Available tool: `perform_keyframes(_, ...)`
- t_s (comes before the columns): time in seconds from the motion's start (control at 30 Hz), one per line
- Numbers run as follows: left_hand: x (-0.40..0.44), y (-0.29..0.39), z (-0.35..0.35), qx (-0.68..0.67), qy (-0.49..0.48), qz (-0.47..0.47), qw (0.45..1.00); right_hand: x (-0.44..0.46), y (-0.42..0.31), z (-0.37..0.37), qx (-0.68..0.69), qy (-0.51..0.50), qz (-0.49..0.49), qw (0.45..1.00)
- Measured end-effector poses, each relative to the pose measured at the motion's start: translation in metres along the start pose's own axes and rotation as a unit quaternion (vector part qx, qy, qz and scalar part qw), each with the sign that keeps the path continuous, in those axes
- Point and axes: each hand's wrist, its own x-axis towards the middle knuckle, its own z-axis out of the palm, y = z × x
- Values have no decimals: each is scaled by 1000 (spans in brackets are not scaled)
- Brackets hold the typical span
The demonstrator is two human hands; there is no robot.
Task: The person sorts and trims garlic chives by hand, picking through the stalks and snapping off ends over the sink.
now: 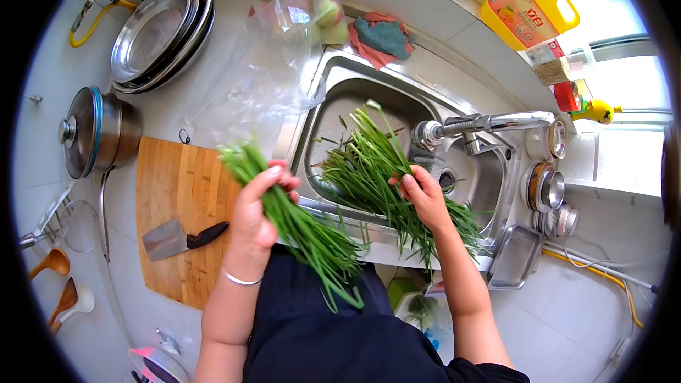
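Note:
My left hand (pixel 259 206) is closed around a bunch of green Chinese chives (pixel 305 230), whose cut ends point up and left while the leaves droop toward my lap. Over the sink's front edge, my right hand (pixel 420 195) has its thumb and fingers pinched on some chives from a second, looser pile (pixel 365 163). That pile lies across the metal sink (pixel 340 99) and hangs over its rim. Loose trimmed bits rest in the basin. To the left, a cleaver (pixel 167 240) with a black handle lies on a wooden cutting board (pixel 191 170).
A chrome faucet (pixel 496 122) reaches over the sink from the right. Behind stand a plastic bag of apples (pixel 291 7), cloths (pixel 383 35) and a yellow detergent bottle (pixel 532 10). Stacked metal pans (pixel 159 35) and a lidded pot (pixel 103 131) occupy the left side.

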Motion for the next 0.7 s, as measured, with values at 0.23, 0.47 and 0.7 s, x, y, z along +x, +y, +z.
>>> perform_keyframes(0.23,56,-81,26,74,-9,-39,996,-14,-24,-2,40,-7,-22,999)
perform_keyframes(0.47,100,-111,4,-16,-125,-133,983,-7,0,8,90,-37,42,994)
perform_keyframes(0.7,101,-109,-4,-11,-163,-91,982,-10,27,12,31,-11,71,997)
